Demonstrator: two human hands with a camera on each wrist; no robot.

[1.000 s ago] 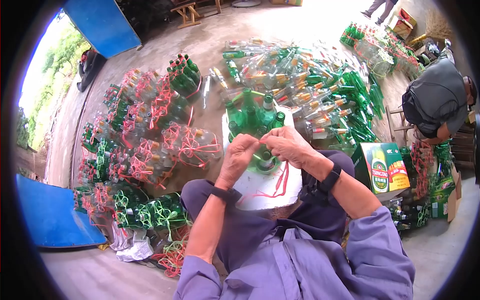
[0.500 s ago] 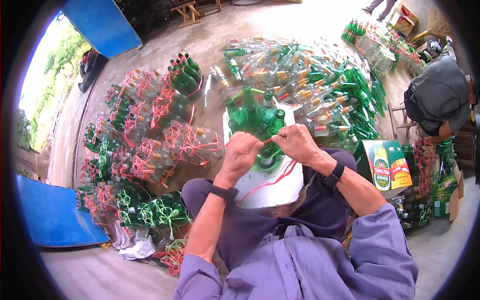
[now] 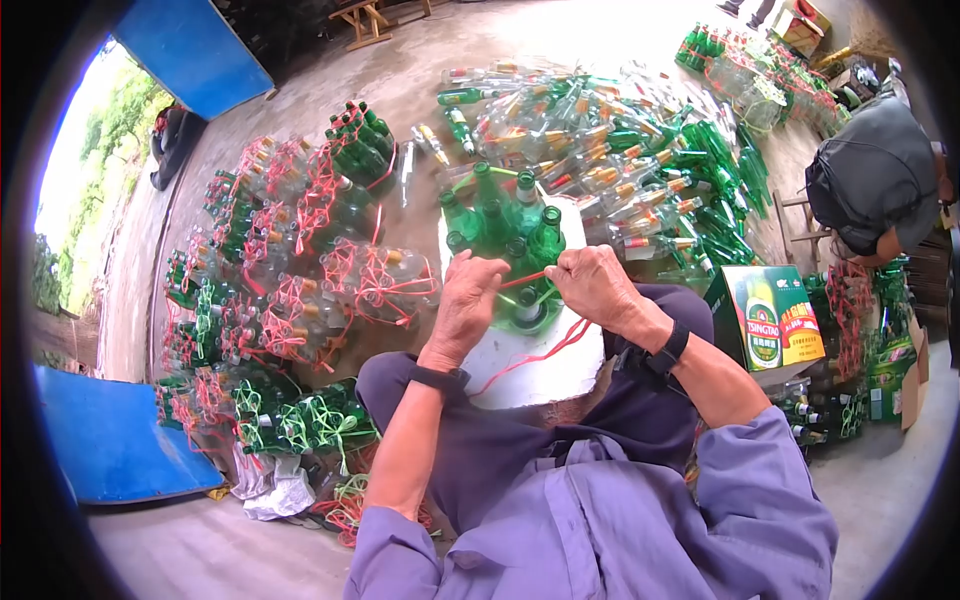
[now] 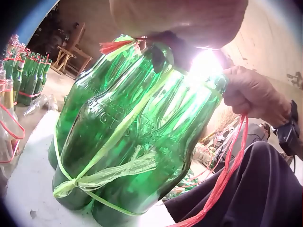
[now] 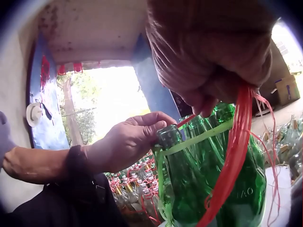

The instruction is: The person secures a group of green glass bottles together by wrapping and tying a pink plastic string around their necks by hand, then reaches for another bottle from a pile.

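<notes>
Head view: your left hand point(image 3: 466, 308) and right hand point(image 3: 602, 290) are both pinching red twine point(image 3: 522, 281) right by those green bottles point(image 3: 491, 222).

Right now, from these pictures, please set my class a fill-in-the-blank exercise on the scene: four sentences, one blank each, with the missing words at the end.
The bottles nearest the right hand are coloured ____.
That hand grips a string coloured ____.
Beneath these bottles lies a board coloured ____.
The brand name in capital letters on the carton is ____.

Missing words: green; red; white; TSINGTAO.
</notes>
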